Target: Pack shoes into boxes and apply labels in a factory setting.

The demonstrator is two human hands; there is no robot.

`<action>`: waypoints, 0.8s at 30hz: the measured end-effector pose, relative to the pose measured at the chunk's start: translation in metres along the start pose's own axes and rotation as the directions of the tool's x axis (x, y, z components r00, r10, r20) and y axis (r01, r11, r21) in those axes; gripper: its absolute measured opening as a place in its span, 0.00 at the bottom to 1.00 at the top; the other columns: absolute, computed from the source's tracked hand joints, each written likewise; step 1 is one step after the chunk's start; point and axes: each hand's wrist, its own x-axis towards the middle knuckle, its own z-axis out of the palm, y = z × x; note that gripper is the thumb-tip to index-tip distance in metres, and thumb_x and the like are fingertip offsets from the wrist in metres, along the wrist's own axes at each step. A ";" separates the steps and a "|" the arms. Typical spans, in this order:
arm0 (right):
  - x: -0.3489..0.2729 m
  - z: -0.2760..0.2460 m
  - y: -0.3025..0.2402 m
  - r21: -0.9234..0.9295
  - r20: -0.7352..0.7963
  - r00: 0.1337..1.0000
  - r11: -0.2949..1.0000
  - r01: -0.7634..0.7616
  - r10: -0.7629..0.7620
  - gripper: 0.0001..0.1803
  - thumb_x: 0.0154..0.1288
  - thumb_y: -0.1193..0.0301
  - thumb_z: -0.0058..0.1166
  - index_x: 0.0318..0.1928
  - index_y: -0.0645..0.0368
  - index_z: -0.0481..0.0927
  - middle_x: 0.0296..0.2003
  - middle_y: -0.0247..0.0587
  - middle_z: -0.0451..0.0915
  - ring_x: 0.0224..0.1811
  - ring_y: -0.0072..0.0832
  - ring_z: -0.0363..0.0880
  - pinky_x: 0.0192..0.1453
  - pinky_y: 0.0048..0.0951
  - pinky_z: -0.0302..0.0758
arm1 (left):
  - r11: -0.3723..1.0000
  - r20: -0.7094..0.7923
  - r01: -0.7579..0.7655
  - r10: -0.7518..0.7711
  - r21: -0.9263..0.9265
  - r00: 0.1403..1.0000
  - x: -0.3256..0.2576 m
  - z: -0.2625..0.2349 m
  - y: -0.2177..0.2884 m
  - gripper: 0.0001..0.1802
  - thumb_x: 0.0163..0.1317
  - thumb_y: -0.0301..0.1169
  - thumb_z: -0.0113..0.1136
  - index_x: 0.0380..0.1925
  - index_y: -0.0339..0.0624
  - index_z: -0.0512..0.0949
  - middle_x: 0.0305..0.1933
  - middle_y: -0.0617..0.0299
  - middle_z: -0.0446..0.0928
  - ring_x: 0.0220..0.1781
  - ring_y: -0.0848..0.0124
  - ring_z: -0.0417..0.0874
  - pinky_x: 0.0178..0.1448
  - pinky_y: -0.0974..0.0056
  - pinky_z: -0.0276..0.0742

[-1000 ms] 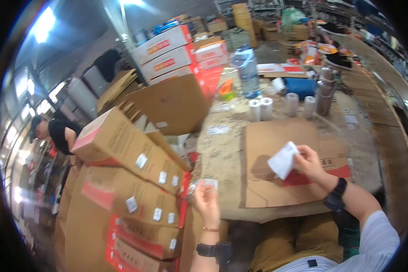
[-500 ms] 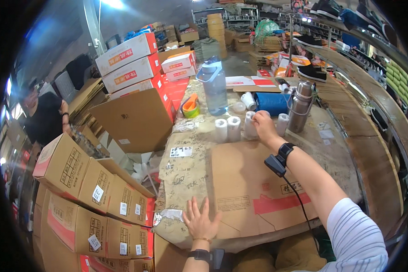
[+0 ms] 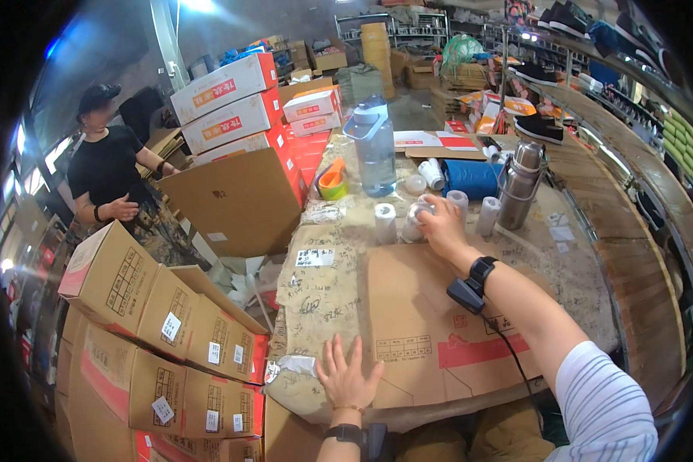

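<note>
I'm seeing the left hand [image 3: 349, 377] lying flat, fingers spread, on the near edge of the surface [image 3: 323, 296] beside the flattened carton [image 3: 431, 331]. Farther out, the right hand [image 3: 441, 225] is closing its fingers around a white tape roll [image 3: 416, 223]; a water jug [image 3: 376, 146] is standing beyond.

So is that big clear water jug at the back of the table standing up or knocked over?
Upright. The water jug stands on its base on the table, with its cap and handle on top, beyond the right hand.
</note>
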 end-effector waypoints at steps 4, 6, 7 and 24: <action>-0.034 -0.028 -0.006 0.557 0.055 0.932 0.763 -0.327 0.360 0.10 0.60 0.72 0.59 0.43 0.53 0.77 0.48 0.43 0.75 0.43 0.35 0.77 0.45 0.34 0.76 | 1.000 -0.004 -0.006 0.006 -0.015 1.000 -0.002 -0.001 0.001 0.37 0.57 0.57 0.52 0.66 0.61 0.63 0.74 0.53 0.49 0.76 0.55 0.44 0.72 0.39 0.33; -0.057 -0.054 -0.013 0.827 0.432 0.801 0.171 -0.535 0.415 0.11 0.67 0.71 0.54 0.48 0.58 0.73 0.42 0.39 0.77 0.37 0.25 0.79 0.39 0.25 0.78 | 1.000 0.001 -0.013 0.014 -0.018 1.000 -0.003 -0.001 -0.002 0.37 0.57 0.57 0.52 0.66 0.61 0.63 0.74 0.54 0.49 0.76 0.55 0.43 0.72 0.40 0.33; -0.067 -0.073 -0.025 0.846 0.452 0.819 0.121 -0.519 0.353 0.11 0.68 0.71 0.52 0.49 0.61 0.72 0.41 0.36 0.77 0.38 0.21 0.78 0.40 0.24 0.78 | 0.999 0.023 -0.007 0.008 -0.045 1.000 -0.004 -0.002 -0.005 0.37 0.57 0.58 0.52 0.66 0.61 0.63 0.75 0.55 0.48 0.76 0.55 0.43 0.72 0.40 0.33; -0.161 -0.192 -0.114 0.698 0.258 0.958 0.709 -0.096 -0.124 0.19 0.48 0.63 0.69 0.37 0.58 0.77 0.42 0.46 0.77 0.41 0.42 0.78 0.42 0.35 0.78 | 0.214 0.148 0.086 0.295 -0.973 0.944 -0.036 -0.035 0.091 0.25 0.56 0.24 0.65 0.55 0.36 0.75 0.53 0.56 0.78 0.52 0.72 0.79 0.55 0.67 0.75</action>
